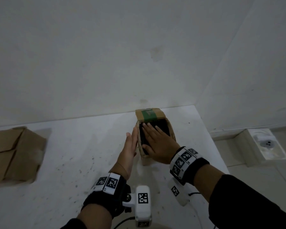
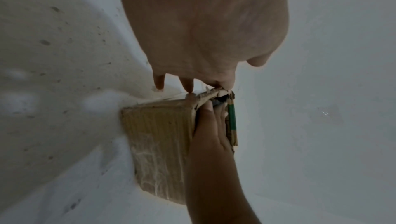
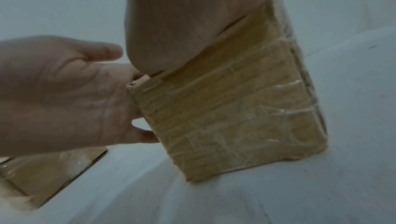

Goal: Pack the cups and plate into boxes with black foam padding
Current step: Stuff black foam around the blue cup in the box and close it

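A small cardboard box (image 1: 172, 131) wrapped in clear tape stands near the table's right back corner, its far flap (image 1: 149, 115) with green tape folded back. Black foam (image 1: 162, 128) fills its open top. My right hand (image 1: 157, 142) lies flat on that foam, fingers straight, pressing down. My left hand (image 1: 130, 146) is held flat and upright against the box's left side (image 2: 158, 126). In the right wrist view the box's near wall (image 3: 235, 117) shows, with the left hand (image 3: 64, 92) beside it. No cup or plate is visible.
A larger closed cardboard box (image 1: 13, 154) lies at the table's left edge. The white speckled table (image 1: 73, 154) ends just right of the small box; beyond it is floor with a white packaged item (image 1: 266, 142). A wall stands close behind.
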The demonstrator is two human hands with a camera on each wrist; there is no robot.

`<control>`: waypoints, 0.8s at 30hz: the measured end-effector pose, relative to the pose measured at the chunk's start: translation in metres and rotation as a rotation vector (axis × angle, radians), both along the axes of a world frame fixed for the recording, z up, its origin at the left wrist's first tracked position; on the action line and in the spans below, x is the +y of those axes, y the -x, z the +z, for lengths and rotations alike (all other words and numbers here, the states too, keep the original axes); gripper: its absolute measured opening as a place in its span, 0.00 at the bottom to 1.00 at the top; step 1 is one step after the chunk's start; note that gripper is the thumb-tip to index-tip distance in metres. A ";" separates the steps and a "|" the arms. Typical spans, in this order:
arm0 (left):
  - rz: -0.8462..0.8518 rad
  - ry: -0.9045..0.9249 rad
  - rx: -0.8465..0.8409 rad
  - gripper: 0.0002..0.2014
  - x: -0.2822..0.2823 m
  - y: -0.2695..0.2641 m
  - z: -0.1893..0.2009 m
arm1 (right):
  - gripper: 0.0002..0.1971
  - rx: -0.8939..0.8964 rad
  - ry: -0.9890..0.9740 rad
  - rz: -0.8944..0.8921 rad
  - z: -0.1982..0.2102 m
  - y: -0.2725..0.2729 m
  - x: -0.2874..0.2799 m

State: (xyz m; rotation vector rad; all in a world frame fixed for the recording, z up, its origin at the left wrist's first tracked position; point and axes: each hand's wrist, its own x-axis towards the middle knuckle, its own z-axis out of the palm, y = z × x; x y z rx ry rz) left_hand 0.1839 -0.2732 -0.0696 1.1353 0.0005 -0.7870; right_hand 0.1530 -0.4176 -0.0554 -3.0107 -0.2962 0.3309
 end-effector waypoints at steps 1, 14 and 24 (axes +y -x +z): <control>0.008 -0.002 0.004 0.23 0.000 0.000 -0.002 | 0.44 0.020 0.011 -0.001 -0.001 -0.002 0.000; -0.002 -0.025 -0.042 0.18 0.001 -0.002 -0.006 | 0.32 0.158 0.025 0.130 0.053 -0.013 -0.015; -0.006 0.011 -0.035 0.20 0.000 0.000 -0.012 | 0.41 0.142 0.153 0.110 0.053 -0.009 -0.028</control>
